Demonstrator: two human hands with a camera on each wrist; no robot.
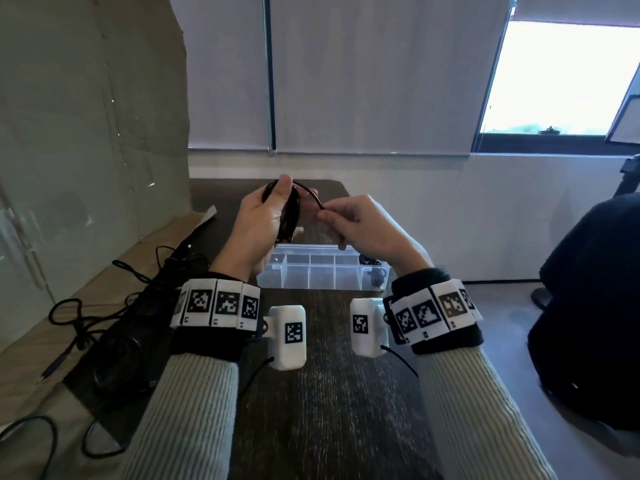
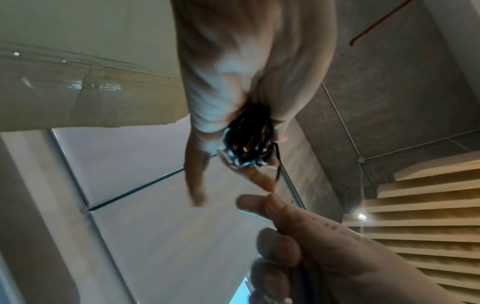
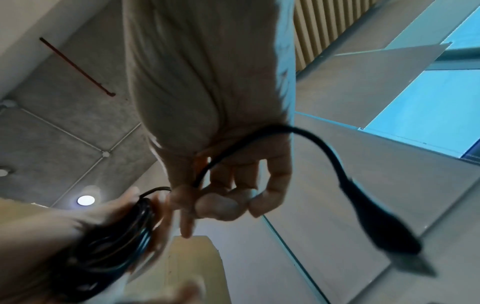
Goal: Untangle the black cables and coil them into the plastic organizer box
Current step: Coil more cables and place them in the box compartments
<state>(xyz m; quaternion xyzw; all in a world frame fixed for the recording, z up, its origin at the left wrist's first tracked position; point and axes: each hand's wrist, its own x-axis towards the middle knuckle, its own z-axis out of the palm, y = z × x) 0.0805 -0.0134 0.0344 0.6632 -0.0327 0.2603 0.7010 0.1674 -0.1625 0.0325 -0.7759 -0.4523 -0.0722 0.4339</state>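
My left hand point(image 1: 266, 216) is raised above the table and grips a coil of black cable point(image 1: 292, 209), thumb over its top. In the left wrist view the coil point(image 2: 249, 142) bunches between the fingers of that hand point(image 2: 233, 86). My right hand point(image 1: 353, 220) pinches the free end of the same cable point(image 1: 311, 197) just right of the coil. From the right hand point(image 3: 223, 185) in the right wrist view, the cable's tail arcs out to a black USB plug point(image 3: 376, 216). The clear plastic organizer box point(image 1: 311, 271) lies open under both hands.
Coiled black cables point(image 1: 372, 268) lie in the box's right compartments. A tangle of black cables point(image 1: 138, 289) sprawls on the brown cardboard point(image 1: 27, 341) at the left. A dark chair point(image 1: 588, 306) stands at the right. The dark wooden table point(image 1: 329, 393) reaches toward me.
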